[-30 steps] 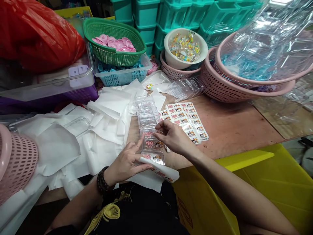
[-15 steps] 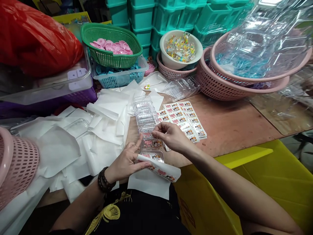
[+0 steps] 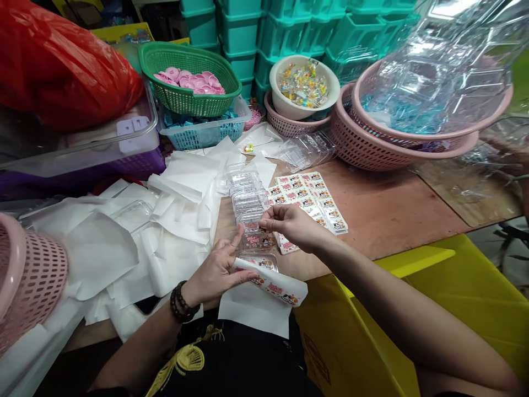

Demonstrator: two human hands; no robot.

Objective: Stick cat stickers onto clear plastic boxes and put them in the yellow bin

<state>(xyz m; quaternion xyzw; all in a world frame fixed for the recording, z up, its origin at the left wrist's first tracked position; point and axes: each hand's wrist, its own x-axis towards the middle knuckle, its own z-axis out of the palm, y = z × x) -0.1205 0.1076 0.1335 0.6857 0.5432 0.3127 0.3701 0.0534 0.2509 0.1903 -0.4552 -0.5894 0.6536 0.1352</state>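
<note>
My left hand (image 3: 219,267) pinches a curled sticker sheet (image 3: 275,286) with cartoon cats and pink lettering between thumb and fingers; its index finger points up beside the boxes. In front of me runs a row of clear plastic boxes (image 3: 248,199), overlapping one another. The nearer boxes carry stickers (image 3: 258,241) of the same print. My right hand (image 3: 285,223) is closed in a pinch over one box, its fingertips at the right end of a sticker there. Whether it grips the sticker's edge or the box is hidden. To its right lies a stack of sticker sheets (image 3: 314,196).
White backing papers (image 3: 177,176) cover the table's left side. Behind stand a green basket (image 3: 185,105) of pink pieces, a white bowl (image 3: 285,107) of small wrapped items, and pink baskets (image 3: 372,149) heaped with clear packaging. A yellow bin (image 3: 463,309) stands below the table's right edge.
The view has shifted slightly. Both hands keep almost the same place and pose, the left on the sheet and the right at the box.
</note>
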